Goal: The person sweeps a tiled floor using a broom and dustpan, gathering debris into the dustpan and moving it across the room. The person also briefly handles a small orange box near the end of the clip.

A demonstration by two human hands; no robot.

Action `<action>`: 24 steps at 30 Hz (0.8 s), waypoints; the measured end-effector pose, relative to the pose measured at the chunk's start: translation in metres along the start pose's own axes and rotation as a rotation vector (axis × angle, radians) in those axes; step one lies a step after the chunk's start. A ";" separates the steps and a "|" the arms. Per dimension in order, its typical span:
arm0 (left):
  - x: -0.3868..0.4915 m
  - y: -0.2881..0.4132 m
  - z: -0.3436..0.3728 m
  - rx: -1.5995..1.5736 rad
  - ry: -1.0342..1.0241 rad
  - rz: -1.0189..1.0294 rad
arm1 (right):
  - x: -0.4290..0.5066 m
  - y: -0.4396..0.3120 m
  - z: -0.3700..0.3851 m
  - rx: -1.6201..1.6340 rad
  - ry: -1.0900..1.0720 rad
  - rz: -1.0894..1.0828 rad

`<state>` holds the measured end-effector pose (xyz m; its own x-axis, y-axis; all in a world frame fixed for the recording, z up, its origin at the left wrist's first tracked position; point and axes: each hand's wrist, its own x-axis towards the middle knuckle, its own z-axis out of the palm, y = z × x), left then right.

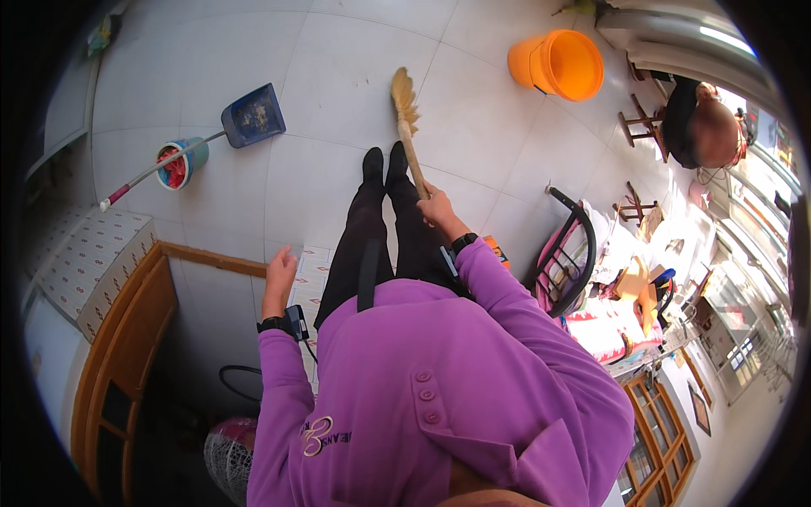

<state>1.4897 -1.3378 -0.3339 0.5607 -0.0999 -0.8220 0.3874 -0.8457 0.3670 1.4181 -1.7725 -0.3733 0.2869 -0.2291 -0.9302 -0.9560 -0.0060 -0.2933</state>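
My right hand (436, 206) is closed around the handle of a straw broom (405, 108), whose bristles reach over the pale tiled floor beyond my black shoes. My left hand (280, 275) hangs at my left side with nothing in it, its fingers partly curled. Ahead and to the left, a blue dustpan (255, 117) holds some debris; its long metal handle passes over the mouth of a small bucket (199, 154) with red and blue material inside. An orange bucket (523, 62) stands farther off on the right.
A wooden door frame (212, 259) and a patterned tiled ledge (95, 269) lie at the left. At the right are a black metal rail (589, 253) and a cluttered bed. Another person (681, 127) sits at the upper right, near small wooden stools (643, 127).
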 end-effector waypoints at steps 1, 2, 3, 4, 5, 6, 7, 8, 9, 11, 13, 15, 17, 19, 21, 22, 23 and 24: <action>-0.003 0.000 0.001 0.002 0.001 -0.005 | -0.004 -0.004 -0.002 -0.002 -0.019 -0.017; -0.006 -0.002 0.001 0.004 0.004 -0.009 | -0.008 -0.005 -0.003 -0.003 -0.038 -0.035; -0.009 -0.004 0.001 0.000 0.007 -0.002 | -0.010 -0.005 -0.006 0.006 -0.058 -0.068; -0.011 -0.005 0.003 -0.006 0.013 0.007 | -0.013 -0.002 -0.015 -0.048 -0.070 -0.076; -0.011 -0.007 0.003 -0.013 0.020 0.018 | -0.016 0.003 -0.021 -0.187 0.040 -0.159; -0.012 -0.010 0.003 -0.019 0.012 -0.008 | -0.017 0.006 -0.025 -0.300 0.144 -0.277; -0.012 -0.013 0.004 -0.039 0.005 -0.018 | -0.015 0.009 -0.031 -0.364 0.206 -0.302; -0.013 -0.016 0.005 -0.058 -0.005 -0.029 | -0.013 0.011 -0.037 -0.426 0.268 -0.324; -0.013 -0.020 0.005 -0.101 -0.019 -0.044 | -0.010 0.011 -0.041 -0.493 0.337 -0.323; -0.008 -0.030 0.006 -0.111 -0.010 -0.052 | 0.009 -0.004 -0.045 -0.557 0.355 -0.254; -0.006 -0.042 0.008 -0.142 -0.016 -0.075 | 0.018 -0.019 -0.051 -0.574 0.310 -0.192; 0.008 -0.050 0.003 -0.181 -0.025 -0.147 | 0.028 -0.045 -0.059 -0.524 0.197 -0.140; 0.015 -0.059 -0.006 -0.202 0.025 -0.090 | 0.020 -0.058 -0.068 -0.481 0.123 -0.129; 0.020 -0.061 -0.016 -0.232 0.066 -0.127 | 0.008 -0.066 -0.085 -0.371 0.071 -0.049; 0.020 -0.058 -0.024 -0.245 0.097 -0.102 | 0.006 -0.075 -0.098 -0.447 0.145 -0.137; 0.022 -0.055 -0.028 -0.263 0.118 -0.105 | 0.008 -0.080 -0.102 -0.492 0.213 -0.250; 0.024 -0.052 -0.032 -0.277 0.115 -0.123 | 0.014 -0.087 -0.104 -0.544 0.291 -0.323; 0.024 -0.050 -0.034 -0.302 0.115 -0.136 | 0.025 -0.101 -0.113 -0.521 0.285 -0.294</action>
<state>1.5090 -1.2805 -0.3570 0.5613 0.0770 -0.8240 0.6537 -0.6519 0.3843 1.5144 -1.8872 -0.3418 0.5815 -0.3939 -0.7118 -0.7654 -0.5614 -0.3146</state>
